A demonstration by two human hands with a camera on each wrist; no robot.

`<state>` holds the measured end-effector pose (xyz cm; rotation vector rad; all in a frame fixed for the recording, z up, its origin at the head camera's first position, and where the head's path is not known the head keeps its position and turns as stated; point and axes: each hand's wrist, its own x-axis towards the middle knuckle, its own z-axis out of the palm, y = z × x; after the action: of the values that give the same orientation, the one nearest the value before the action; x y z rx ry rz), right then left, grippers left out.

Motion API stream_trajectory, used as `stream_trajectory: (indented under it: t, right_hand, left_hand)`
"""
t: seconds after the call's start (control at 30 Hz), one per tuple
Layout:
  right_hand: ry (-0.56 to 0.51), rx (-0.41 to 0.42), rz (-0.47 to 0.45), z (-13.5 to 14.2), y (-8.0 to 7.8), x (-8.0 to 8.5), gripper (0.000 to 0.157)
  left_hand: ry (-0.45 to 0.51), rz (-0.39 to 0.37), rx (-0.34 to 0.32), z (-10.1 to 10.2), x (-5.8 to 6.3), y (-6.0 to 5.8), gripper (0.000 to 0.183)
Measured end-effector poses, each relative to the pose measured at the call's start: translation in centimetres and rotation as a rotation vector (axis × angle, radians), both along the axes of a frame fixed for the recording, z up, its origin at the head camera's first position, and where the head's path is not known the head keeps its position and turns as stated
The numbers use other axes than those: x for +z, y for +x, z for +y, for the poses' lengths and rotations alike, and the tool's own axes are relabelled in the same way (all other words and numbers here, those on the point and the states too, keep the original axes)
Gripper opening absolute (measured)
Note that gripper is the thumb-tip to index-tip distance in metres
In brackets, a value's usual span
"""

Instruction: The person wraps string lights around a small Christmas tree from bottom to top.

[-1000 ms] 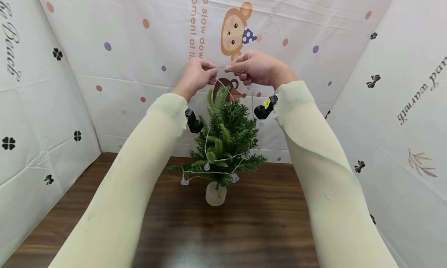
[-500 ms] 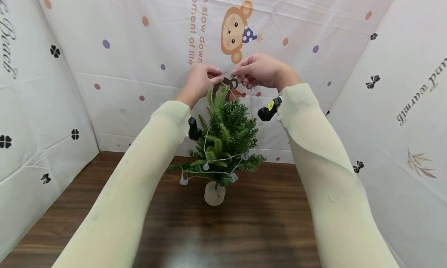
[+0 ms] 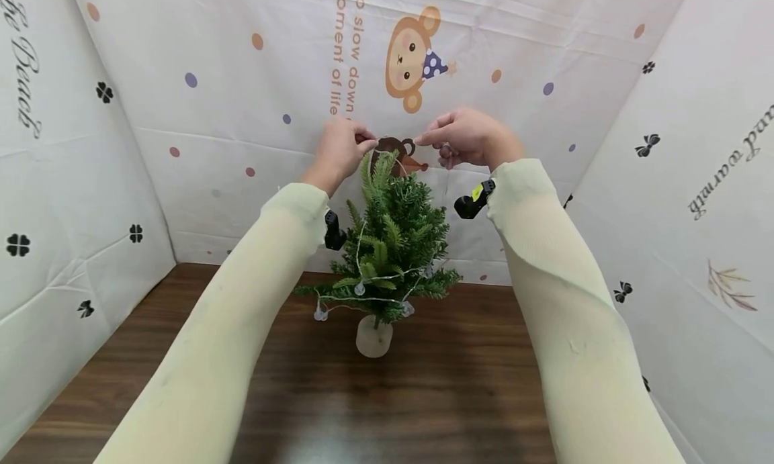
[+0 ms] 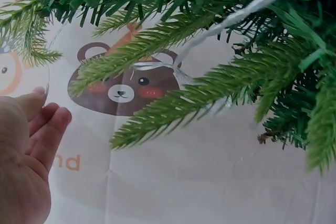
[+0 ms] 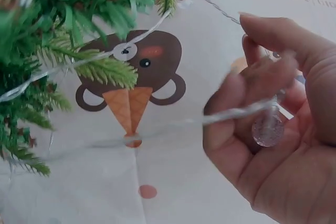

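A small artificial Christmas tree [image 3: 393, 236] stands on a round pale base [image 3: 373, 336], with a clear string of lights [image 3: 387, 276] draped across its lower branches. Beside its tip, my left hand [image 3: 338, 152] pinches the wire between thumb and fingertips. To the right of the tip, my right hand [image 3: 471, 138] pinches the same string, and a thin twisted wire [image 5: 218, 8] runs from its fingertips toward the left. In the right wrist view a clear round bulb [image 5: 268, 129] hangs by the palm, and another length of wire [image 5: 231, 115] crosses the curled fingers.
The tree is on a dark wooden table [image 3: 387, 410]. Close behind is a printed white cloth backdrop [image 3: 242, 101], with more cloth at the left [image 3: 54, 182] and right [image 3: 683, 202]. Several bulbs [image 3: 320, 313] hang from the lower branches.
Both hands have come down toward the tree's tip. My right hand has also shifted right, so the gap between the hands is wider. The tree stays in place.
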<state>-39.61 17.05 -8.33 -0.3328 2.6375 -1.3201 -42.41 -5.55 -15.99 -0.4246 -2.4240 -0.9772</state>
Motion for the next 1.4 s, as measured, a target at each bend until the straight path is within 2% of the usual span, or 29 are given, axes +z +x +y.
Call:
stream_trajectory:
  t: [0.1, 0.17, 0.4, 0.47, 0.53, 0.63, 0.73, 0.83, 1.0, 1.07, 1.13, 1.2, 1.3, 1.4]
  right_hand:
    - [-0.012, -0.018, 0.004, 0.6, 0.0, -0.2, 0.033]
    - [-0.011, -0.028, 0.006, 1.1, -0.1, -0.3, 0.032]
    - [-0.013, -0.062, -0.019, 2.8, -0.3, -0.5, 0.037]
    - [-0.013, -0.061, -0.025, 3.0, -0.3, -0.5, 0.04]
    - [-0.018, -0.056, -0.032, 3.1, -0.3, -0.5, 0.044]
    - [-0.019, -0.041, -0.031, 3.3, -0.2, -0.6, 0.049]
    - [-0.017, -0.035, -0.017, 3.7, -0.2, -0.6, 0.057]
    - [0.044, -0.055, 0.003, 4.3, 0.0, -0.6, 0.059]
    - [0.213, -0.095, 0.021, 5.6, 0.3, -0.3, 0.055]
    - [0.234, -0.093, 0.033, 5.9, 0.5, -0.1, 0.056]
    - [0.191, -0.083, 0.042, 5.9, 0.8, 0.2, 0.053]
    - [0.102, -0.061, 0.052, 5.8, 1.0, 0.5, 0.044]
    - [-0.086, -0.007, 0.065, 5.1, 1.4, 1.1, 0.031]
    - [-0.229, 0.062, 0.092, 3.9, 2.2, 1.7, 0.026]
  left_hand:
    - [0.01, 0.001, -0.018, 0.4, 0.1, -0.2, 0.024]
    - [-0.027, 0.011, -0.033, 0.5, 0.4, -0.3, 0.027]
    - [-0.401, 0.18, -0.069, 0.9, 1.0, -0.1, 0.037]
    - [-0.45, 0.188, -0.069, 0.8, 1.1, -0.1, 0.035]
    - [-0.458, 0.19, -0.06, 0.7, 1.0, -0.1, 0.029]
    - [-0.412, 0.192, -0.01, 0.3, 0.6, -0.1, 0.021]
    - [-0.325, 0.215, 0.042, -0.2, 0.0, -0.1, 0.02]
    - [-0.239, 0.234, 0.08, -0.6, -0.7, -0.2, 0.02]
    - [-0.04, 0.26, 0.054, -1.3, -1.8, -0.3, 0.017]
    - [0.037, 0.268, 0.037, -1.6, -2.2, -0.3, 0.016]
    - [0.109, 0.26, 0.019, -1.8, -2.6, -0.2, 0.015]
    - [0.163, 0.231, 0.0, -1.9, -3.0, 0.0, 0.016]
    - [0.196, 0.186, -0.022, -2.1, -3.7, 0.4, 0.017]
    - [0.205, 0.161, -0.031, -2.4, -4.4, 0.8, 0.017]
